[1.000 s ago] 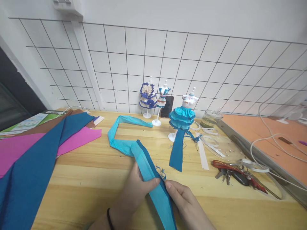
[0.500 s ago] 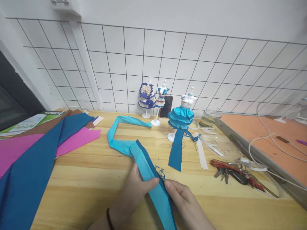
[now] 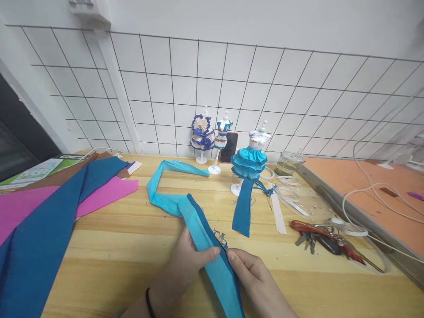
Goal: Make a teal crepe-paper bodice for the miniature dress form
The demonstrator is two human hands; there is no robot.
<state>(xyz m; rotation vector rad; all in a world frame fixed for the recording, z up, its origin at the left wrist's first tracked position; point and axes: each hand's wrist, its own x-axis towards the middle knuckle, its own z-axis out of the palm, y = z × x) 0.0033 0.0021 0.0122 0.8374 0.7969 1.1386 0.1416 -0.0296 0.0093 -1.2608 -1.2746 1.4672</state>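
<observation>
A long light-blue crepe paper strip (image 3: 198, 229) with a dark-blue edge runs down the table towards me; its far end bends back near the stands. My left hand (image 3: 190, 256) wraps under the strip, thumb pressed on top near the dark edge. Opposite that thumb, my right hand (image 3: 247, 269) pinches the dark-blue edge between thumb and forefinger. Thin blue paper shreds (image 3: 221, 238) lie just beyond the fingertips. A small mannequin (image 3: 249, 161) in a ruffled turquoise paper skirt stands further back, with a dark-blue paper strip (image 3: 243, 212) in front of it.
Two more small dressed mannequins (image 3: 202, 137) stand by the wall, beside a phone (image 3: 229, 148). Blue and pink paper sheets (image 3: 43, 229) cover the left side. On the right lie keys (image 3: 318, 238), a glass jar (image 3: 288, 163), white strips (image 3: 279, 212) and a cable (image 3: 347, 203).
The whole view shifts slightly, so the scene sits a little further left. Both hands keep the same hold on the paper strip.
</observation>
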